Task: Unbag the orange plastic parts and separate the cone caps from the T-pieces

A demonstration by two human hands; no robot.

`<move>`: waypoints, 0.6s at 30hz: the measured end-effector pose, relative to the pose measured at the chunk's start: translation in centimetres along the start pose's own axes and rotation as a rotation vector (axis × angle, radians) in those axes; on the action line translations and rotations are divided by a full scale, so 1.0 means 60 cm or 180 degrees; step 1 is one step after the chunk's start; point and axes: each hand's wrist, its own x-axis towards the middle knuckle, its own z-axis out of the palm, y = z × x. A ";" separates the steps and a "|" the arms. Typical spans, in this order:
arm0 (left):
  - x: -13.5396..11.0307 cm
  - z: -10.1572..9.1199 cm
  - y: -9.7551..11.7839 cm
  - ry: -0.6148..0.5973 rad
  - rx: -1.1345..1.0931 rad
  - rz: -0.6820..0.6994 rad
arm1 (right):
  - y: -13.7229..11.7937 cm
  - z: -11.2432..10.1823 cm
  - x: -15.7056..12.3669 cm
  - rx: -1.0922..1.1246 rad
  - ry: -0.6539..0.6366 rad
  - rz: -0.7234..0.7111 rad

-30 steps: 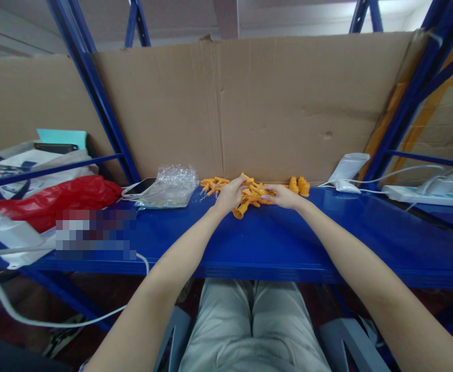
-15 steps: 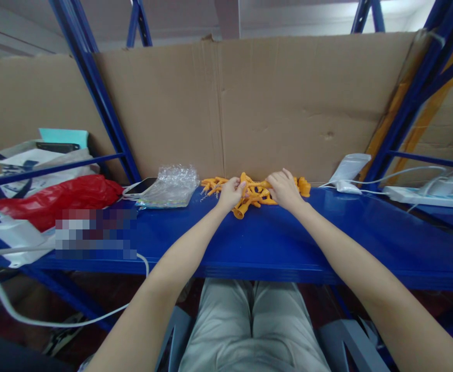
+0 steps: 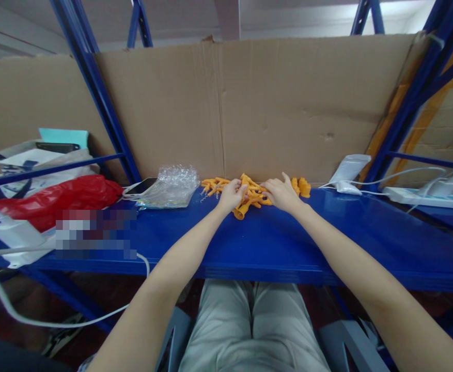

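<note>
Several orange plastic pieces (image 3: 255,199) lie in a heap against the cardboard, branched and tube-like, one with a flared cup end (image 3: 239,213) facing me. My left hand (image 3: 231,195) is closed around an orange piece at the left of the heap. Coming in from the right, my right hand (image 3: 282,193) has its fingers curled on an orange piece and its thumb raised. The fingertips partly hide where each piece is gripped. Thin orange branches with small metal spirals (image 3: 205,192) lie left of my left hand. Rounded orange pieces (image 3: 303,187) sit beyond my right hand.
The heap rests on a blue metal shelf (image 3: 249,248) with a cardboard sheet (image 3: 280,108) behind. To the left are bubble wrap (image 3: 177,181), a phone (image 3: 143,186) and a red plastic bag (image 3: 63,199). White cables and a power strip (image 3: 430,196) lie at right.
My right hand has shifted slightly left, closer to my left hand, and the orange piece between them has turned. My left hand stays nearly in place.
</note>
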 end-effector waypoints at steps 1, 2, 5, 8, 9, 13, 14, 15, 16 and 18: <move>-0.001 0.002 0.003 -0.0004 -0.0032 -0.0070 | 0.001 -0.001 0.000 -0.0043 0.0030 0.0006; -0.002 0.004 0.005 0.0000 -0.0065 -0.0142 | 0.002 -0.003 0.000 -0.0090 0.0053 0.0013; -0.003 0.006 0.011 0.0057 -0.0141 -0.0297 | 0.010 -0.008 -0.002 -0.0208 0.0045 0.0170; 0.000 -0.002 0.011 0.0229 -0.0198 -0.0385 | 0.030 -0.014 -0.005 -0.0238 -0.0013 0.0686; 0.001 -0.006 0.010 0.0299 -0.0204 -0.0402 | 0.040 -0.015 -0.007 -0.0213 -0.0014 0.0922; 0.006 -0.020 0.003 0.0453 -0.0108 -0.0417 | 0.093 -0.014 -0.016 0.0134 -0.0150 0.1934; 0.007 -0.023 0.001 0.0461 -0.0084 -0.0414 | 0.106 -0.013 -0.020 0.0216 -0.0221 0.2173; 0.007 -0.024 0.000 0.0468 -0.0068 -0.0418 | 0.119 -0.010 -0.024 0.0256 -0.0283 0.2374; 0.008 -0.025 -0.001 0.0473 -0.0061 -0.0427 | 0.132 -0.007 -0.029 0.0275 -0.0340 0.2501; 0.010 -0.025 -0.002 0.0474 -0.0056 -0.0464 | 0.153 0.001 -0.040 0.0264 -0.0442 0.2678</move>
